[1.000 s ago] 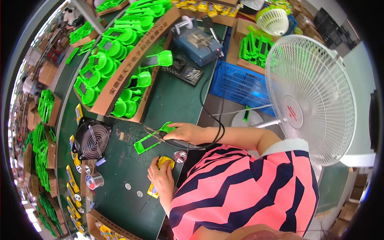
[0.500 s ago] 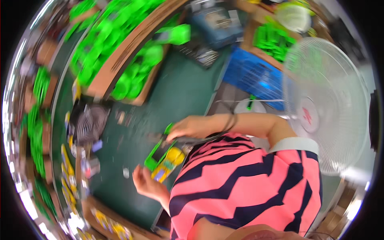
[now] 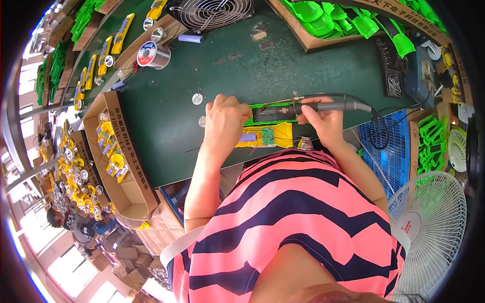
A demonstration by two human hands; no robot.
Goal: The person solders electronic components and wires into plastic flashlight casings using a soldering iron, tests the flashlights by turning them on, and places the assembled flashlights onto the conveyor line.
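My right hand [image 3: 326,121] holds a soldering iron [image 3: 336,106] by its dark handle, tip pointing left over a green plastic casing [image 3: 280,121]. A dark panel [image 3: 268,115] lies in that casing. At its left end my left hand [image 3: 226,121] is closed, fingers curled over the edge; anything small inside the fingers is hidden. On the near side lies a yellow casing [image 3: 280,136] with a purple battery cell [image 3: 247,137], a green circuit board [image 3: 268,135] and thin wires. A shiny reflector [image 3: 304,143] sits at its right end. Left of the casings is a round white disc [image 3: 197,98].
A solder spool [image 3: 160,56], a loose battery cell [image 3: 190,38] and a small fan [image 3: 212,12] stand at the back left. Green parts fill a carton [image 3: 304,41] at back right. Another carton [image 3: 132,171] flanks the table's left edge. A large fan [image 3: 429,227] stands right.
The view has swung round and sharpened. My left hand has come up from beside the yellow casing to the green casing's left end. The soldering iron stays in my right hand.
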